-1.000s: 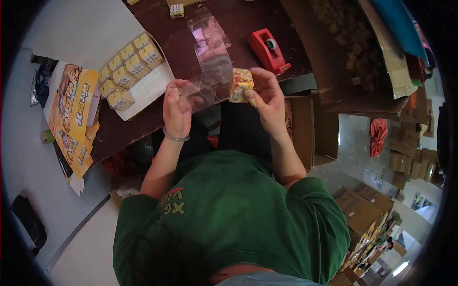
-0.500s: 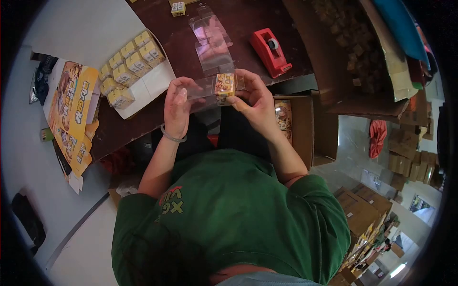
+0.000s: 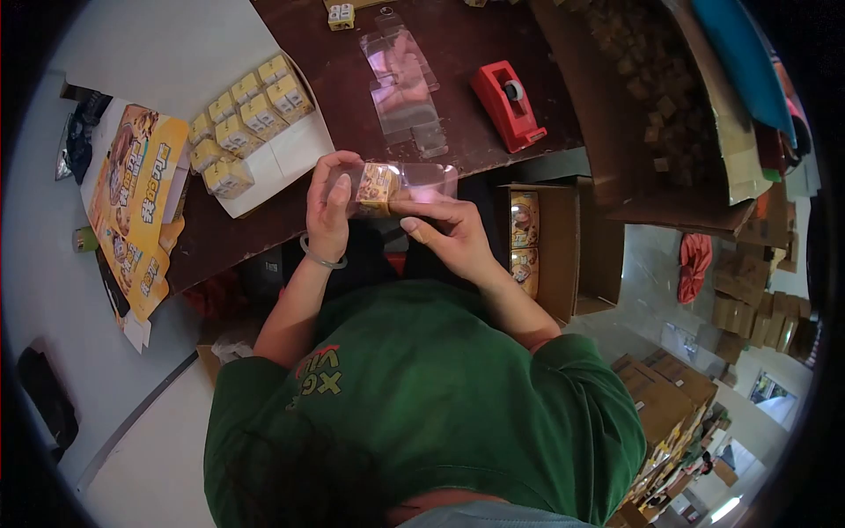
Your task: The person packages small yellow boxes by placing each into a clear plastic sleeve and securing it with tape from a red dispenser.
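A clear plastic sleeve (image 3: 431, 180) spans the space between my two hands, with a small yellow printed box (image 3: 378, 183) inside its left part. My left hand (image 3: 331, 204) is closed round the sleeve's left end, thumb in front. My right hand (image 3: 453, 233) has its fingers against the sleeve's lower edge, beside the box, with the thumb below. Flattened clear plastic sleeves (image 3: 400, 84) lie on the dark table (image 3: 458, 44) beyond my hands.
Rows of small yellow boxes (image 3: 255, 114) stand on a white board at left, near printed yellow packaging (image 3: 136, 194). A red tape dispenser (image 3: 508, 106) sits right of the sleeves. Open cartons (image 3: 598, 246) stand at right, one holding printed boxes (image 3: 524, 220).
The small box has shifted left, from beside my right hand to near my left. My right hand has moved lower, and its fingers now point left along the sleeve.
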### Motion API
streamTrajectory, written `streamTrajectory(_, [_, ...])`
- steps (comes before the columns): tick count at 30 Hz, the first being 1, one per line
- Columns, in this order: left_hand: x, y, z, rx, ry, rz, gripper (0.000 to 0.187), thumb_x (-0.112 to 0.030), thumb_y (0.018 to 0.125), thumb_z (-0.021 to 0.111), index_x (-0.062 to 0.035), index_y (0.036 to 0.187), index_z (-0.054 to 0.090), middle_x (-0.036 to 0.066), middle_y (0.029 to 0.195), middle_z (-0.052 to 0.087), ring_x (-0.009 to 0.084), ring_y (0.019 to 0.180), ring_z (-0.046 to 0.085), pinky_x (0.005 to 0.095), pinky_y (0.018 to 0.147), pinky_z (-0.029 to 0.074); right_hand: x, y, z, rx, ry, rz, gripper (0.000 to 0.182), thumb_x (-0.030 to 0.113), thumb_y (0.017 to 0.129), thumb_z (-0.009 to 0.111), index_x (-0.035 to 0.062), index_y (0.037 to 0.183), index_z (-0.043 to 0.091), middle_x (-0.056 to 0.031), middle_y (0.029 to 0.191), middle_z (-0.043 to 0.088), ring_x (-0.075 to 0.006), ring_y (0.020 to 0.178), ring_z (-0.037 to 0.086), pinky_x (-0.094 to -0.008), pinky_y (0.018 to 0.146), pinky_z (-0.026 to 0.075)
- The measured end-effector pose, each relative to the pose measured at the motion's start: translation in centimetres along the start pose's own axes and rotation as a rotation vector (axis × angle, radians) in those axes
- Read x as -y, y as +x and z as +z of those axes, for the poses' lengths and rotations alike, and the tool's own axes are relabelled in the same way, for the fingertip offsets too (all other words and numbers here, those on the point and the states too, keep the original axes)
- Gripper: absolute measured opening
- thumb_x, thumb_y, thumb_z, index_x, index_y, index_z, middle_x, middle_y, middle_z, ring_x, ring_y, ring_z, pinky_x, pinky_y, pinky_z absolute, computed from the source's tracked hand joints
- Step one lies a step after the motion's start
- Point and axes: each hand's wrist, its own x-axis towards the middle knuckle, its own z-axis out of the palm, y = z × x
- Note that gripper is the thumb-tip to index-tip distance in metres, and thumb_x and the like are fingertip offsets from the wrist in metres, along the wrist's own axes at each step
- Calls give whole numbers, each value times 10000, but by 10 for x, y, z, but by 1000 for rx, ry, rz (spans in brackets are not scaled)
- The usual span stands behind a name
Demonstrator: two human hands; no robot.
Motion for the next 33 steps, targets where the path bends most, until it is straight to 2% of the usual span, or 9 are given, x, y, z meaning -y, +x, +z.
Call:
streamTrajectory(3, [3,-4,-1,115,196,76,430,-311,946,480,-5,1247,487,77,1142,536,148,1057,522,270,948,397,10,12,9,-97,385,99,439,69,859,704,21,1282,599,-166,1315,582,-205,1204,554,-325,991,446])
streamTrajectory(10, [4,-13,20,68,208,201,625,-438,1022,342,-9,1475,293,144,1259,513,220,1163,509,335,1029,372,26,39,-30,255,26,47,317,101,889,688,30,1197,660,-112,1281,623,-207,1112,597,-346,960,461])
streamTrajectory(11, [-6,-14,20,126,-167,-32,691,-410,1011,442,-36,1530,180,151,1306,509,220,1200,509,335,1041,378,15,49,-37,327,140,82,313,102,878,696,32,1182,669,-111,1248,643,-226,1070,626,-346,948,471])
streamTrajectory(14, [-8,4,-11,420,-291,-555,786,-157,911,657,-61,1535,188,120,1337,512,172,1183,527,315,1041,395,25,85,-71,668,42,91,283,96,875,700,4,1142,684,-125,1128,694,-195,1084,620,-338,958,472])
streamTrajectory(16, [0,16,-12,588,-332,-550,846,-93,857,704,-87,1539,205,94,1290,537,170,1179,527,313,1035,398,27,118,-91,778,204,151,262,133,903,680,-2,1128,686,-88,1073,705,-157,1035,626,-322,933,479])
streamTrajectory(18, [4,22,-6,398,-54,-365,726,-37,782,744,-77,1412,384,70,1195,567,172,1158,534,321,1009,422,26,166,-123,457,140,175,313,234,932,654,29,1166,682,-52,1036,705,-124,944,637,-289,852,497])
streamTrajectory(20, [28,28,-8,225,255,-119,631,-32,754,758,-60,1309,460,64,1155,574,173,1140,541,331,990,440,8,229,-142,-12,-428,162,362,285,897,677,48,1171,678,-90,1027,721,-173,921,666,-328,820,515])
streamTrajectory(27, [59,30,-14,-22,692,61,559,-102,699,807,-48,1183,532,115,1149,610,313,1104,565,393,963,451,-105,381,-92,-164,-997,48,510,489,869,650,72,1160,668,-216,1061,675,-356,1026,642,-422,881,508])
streamTrajectory(33, [58,29,-10,-31,703,73,581,-93,688,815,-55,1193,531,119,1171,596,326,1128,544,405,989,430,-139,391,-97,-383,-812,-101,470,407,858,666,69,1184,638,-224,1085,622,-399,1043,595,-490,890,481])
